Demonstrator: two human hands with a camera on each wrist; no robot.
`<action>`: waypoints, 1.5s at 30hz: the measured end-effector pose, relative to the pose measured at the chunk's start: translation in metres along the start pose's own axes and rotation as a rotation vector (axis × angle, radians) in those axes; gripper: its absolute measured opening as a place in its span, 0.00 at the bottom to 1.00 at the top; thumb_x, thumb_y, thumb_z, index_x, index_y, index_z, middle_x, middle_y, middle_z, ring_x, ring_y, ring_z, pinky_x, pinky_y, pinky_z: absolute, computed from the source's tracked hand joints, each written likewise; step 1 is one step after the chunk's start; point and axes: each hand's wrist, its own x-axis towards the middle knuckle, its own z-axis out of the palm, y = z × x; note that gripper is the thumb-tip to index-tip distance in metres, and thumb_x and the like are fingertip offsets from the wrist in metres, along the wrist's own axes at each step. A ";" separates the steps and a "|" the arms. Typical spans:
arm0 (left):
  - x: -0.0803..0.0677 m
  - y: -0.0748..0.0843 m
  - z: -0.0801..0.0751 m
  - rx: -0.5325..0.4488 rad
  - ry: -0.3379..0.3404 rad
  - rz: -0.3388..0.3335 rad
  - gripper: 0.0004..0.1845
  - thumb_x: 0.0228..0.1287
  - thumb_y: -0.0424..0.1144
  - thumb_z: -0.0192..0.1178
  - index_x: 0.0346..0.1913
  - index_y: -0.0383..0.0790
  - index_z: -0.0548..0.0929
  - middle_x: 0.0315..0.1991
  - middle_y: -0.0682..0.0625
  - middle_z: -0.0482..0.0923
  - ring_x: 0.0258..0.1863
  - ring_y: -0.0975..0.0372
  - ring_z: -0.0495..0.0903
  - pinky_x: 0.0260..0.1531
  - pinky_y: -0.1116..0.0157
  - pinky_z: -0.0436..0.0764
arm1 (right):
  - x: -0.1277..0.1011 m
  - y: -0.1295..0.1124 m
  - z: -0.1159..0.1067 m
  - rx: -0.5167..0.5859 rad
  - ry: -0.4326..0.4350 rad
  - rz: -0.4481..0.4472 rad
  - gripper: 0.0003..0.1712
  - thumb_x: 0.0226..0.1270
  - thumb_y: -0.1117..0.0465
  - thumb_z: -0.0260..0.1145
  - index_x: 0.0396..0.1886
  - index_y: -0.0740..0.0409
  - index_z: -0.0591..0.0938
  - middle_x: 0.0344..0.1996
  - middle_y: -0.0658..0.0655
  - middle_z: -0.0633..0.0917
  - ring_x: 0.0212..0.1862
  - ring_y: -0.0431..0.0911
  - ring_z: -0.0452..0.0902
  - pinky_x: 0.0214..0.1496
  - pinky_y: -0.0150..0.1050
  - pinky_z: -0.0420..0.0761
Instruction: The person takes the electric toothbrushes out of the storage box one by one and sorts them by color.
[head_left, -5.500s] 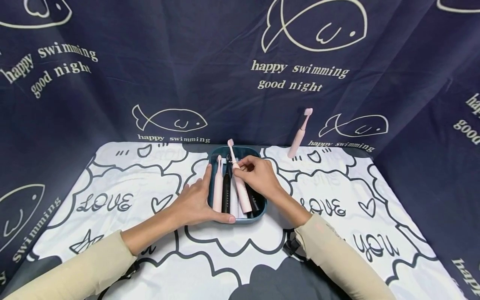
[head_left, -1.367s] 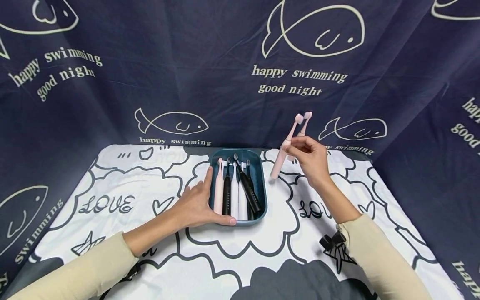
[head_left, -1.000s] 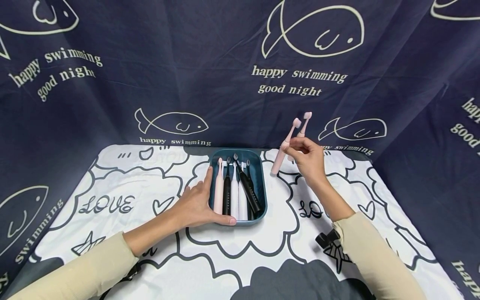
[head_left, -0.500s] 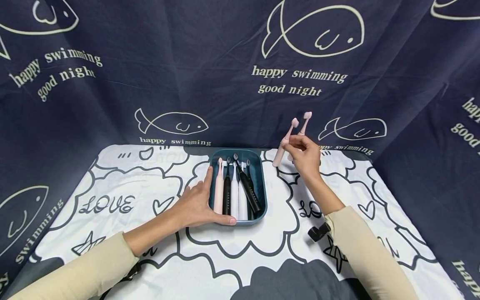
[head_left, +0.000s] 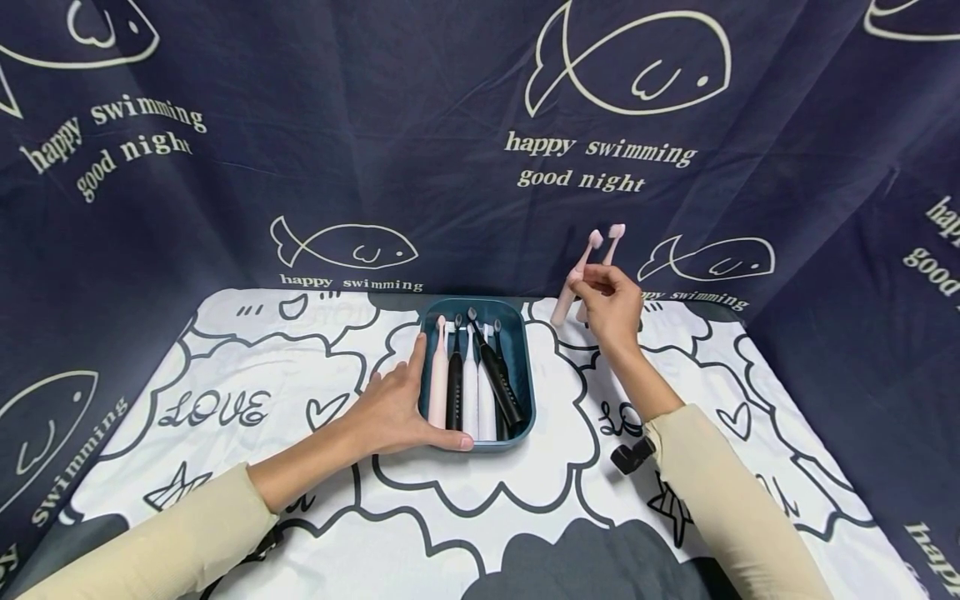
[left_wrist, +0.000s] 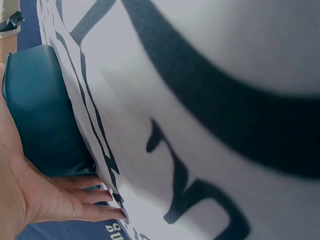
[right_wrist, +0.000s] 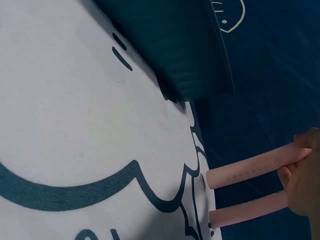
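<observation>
My left hand (head_left: 397,406) rests against the dark teal box (head_left: 527,367), thumb on its front rim, straight fingers along its left side, as the left wrist view also shows. Inside lie several electric toothbrushes: a pink one (head_left: 438,387), black ones, and white ones; one black toothbrush (head_left: 498,379) lies slantwise over others. To the right of the box, my right hand (head_left: 611,304) pinches a pink electric toothbrush (right_wrist: 255,167) near its neck, head up, its base close to the tablecloth. Right beside it stands a second pink toothbrush (right_wrist: 250,209), partly hidden by the hand in the head view.
A white cloth with black cloud drawings and lettering (head_left: 213,408) covers the table. Behind the table's back edge hangs a dark blue curtain (head_left: 450,167) with fish prints. A black wrist camera (head_left: 632,456) is strapped on my right wrist.
My right hand has carried the pink toothbrush from over the box rightward, then lowered and shifted it back beside the standing one, nearly upright. The left hand stays on the box.
</observation>
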 end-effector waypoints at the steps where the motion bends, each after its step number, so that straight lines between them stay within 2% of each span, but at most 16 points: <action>1: 0.000 0.000 0.000 0.001 0.000 0.000 0.98 0.32 0.93 0.74 0.94 0.44 0.31 0.74 0.25 0.79 0.73 0.37 0.82 0.82 0.28 0.64 | 0.000 0.000 0.000 0.003 -0.001 -0.002 0.17 0.77 0.60 0.79 0.59 0.65 0.91 0.53 0.68 0.92 0.44 0.28 0.81 0.52 0.24 0.78; 7: 0.000 0.000 0.000 -0.001 0.000 0.001 0.98 0.32 0.93 0.74 0.94 0.43 0.31 0.74 0.25 0.79 0.73 0.37 0.82 0.82 0.29 0.65 | 0.003 0.005 0.004 0.007 0.018 -0.014 0.17 0.77 0.62 0.78 0.59 0.66 0.91 0.54 0.71 0.93 0.43 0.27 0.81 0.50 0.24 0.78; 14: 0.000 0.001 0.000 -0.005 -0.006 -0.004 0.97 0.32 0.92 0.75 0.94 0.43 0.31 0.74 0.24 0.78 0.73 0.38 0.82 0.82 0.30 0.66 | 0.003 0.006 0.008 -0.036 0.039 -0.008 0.16 0.76 0.62 0.79 0.58 0.65 0.92 0.53 0.69 0.93 0.42 0.26 0.80 0.49 0.23 0.77; 22: -0.001 0.002 -0.001 0.001 -0.005 -0.012 0.97 0.32 0.92 0.75 0.94 0.45 0.31 0.79 0.22 0.72 0.80 0.35 0.76 0.85 0.30 0.60 | 0.006 0.004 0.010 -0.072 0.038 0.002 0.18 0.76 0.62 0.79 0.60 0.66 0.91 0.53 0.69 0.93 0.43 0.31 0.80 0.50 0.23 0.77; 27: -0.002 0.002 -0.001 0.003 -0.005 -0.013 0.97 0.32 0.93 0.75 0.94 0.45 0.30 0.79 0.23 0.73 0.79 0.36 0.77 0.85 0.30 0.61 | 0.009 0.003 0.012 -0.080 0.043 0.023 0.19 0.76 0.62 0.77 0.61 0.67 0.91 0.54 0.69 0.93 0.47 0.37 0.84 0.50 0.22 0.78; 33: -0.002 0.002 -0.001 -0.003 -0.007 -0.016 0.97 0.32 0.92 0.75 0.94 0.45 0.30 0.79 0.22 0.72 0.80 0.35 0.76 0.85 0.30 0.61 | 0.011 0.001 0.013 -0.108 0.062 0.047 0.19 0.76 0.61 0.77 0.61 0.66 0.92 0.55 0.68 0.95 0.55 0.53 0.92 0.47 0.20 0.78; 36: -0.002 0.002 -0.001 -0.003 -0.006 -0.014 0.97 0.32 0.92 0.75 0.94 0.45 0.30 0.79 0.22 0.72 0.80 0.35 0.76 0.85 0.31 0.61 | 0.011 0.000 0.012 -0.112 0.066 0.059 0.19 0.76 0.60 0.77 0.61 0.65 0.92 0.55 0.67 0.95 0.58 0.57 0.93 0.47 0.19 0.78; 38: -0.002 0.002 -0.001 -0.003 -0.005 -0.012 0.97 0.32 0.92 0.75 0.94 0.45 0.31 0.79 0.22 0.72 0.80 0.35 0.76 0.85 0.31 0.62 | 0.011 -0.001 0.012 -0.108 0.065 0.063 0.19 0.76 0.59 0.77 0.61 0.65 0.92 0.55 0.66 0.95 0.58 0.56 0.93 0.47 0.19 0.78; 42: -0.002 0.002 -0.001 -0.007 -0.006 -0.011 0.97 0.32 0.92 0.76 0.94 0.45 0.31 0.79 0.21 0.72 0.80 0.35 0.75 0.85 0.31 0.62 | 0.010 -0.001 0.011 -0.107 0.062 0.060 0.19 0.77 0.58 0.78 0.60 0.64 0.93 0.55 0.65 0.95 0.48 0.40 0.91 0.46 0.20 0.79; 45: -0.002 0.002 -0.002 -0.009 -0.008 -0.013 0.97 0.32 0.92 0.76 0.94 0.45 0.31 0.79 0.21 0.71 0.81 0.35 0.75 0.85 0.31 0.61 | 0.009 -0.002 0.011 -0.107 0.064 0.051 0.19 0.77 0.57 0.78 0.59 0.64 0.93 0.54 0.65 0.95 0.48 0.41 0.91 0.46 0.19 0.78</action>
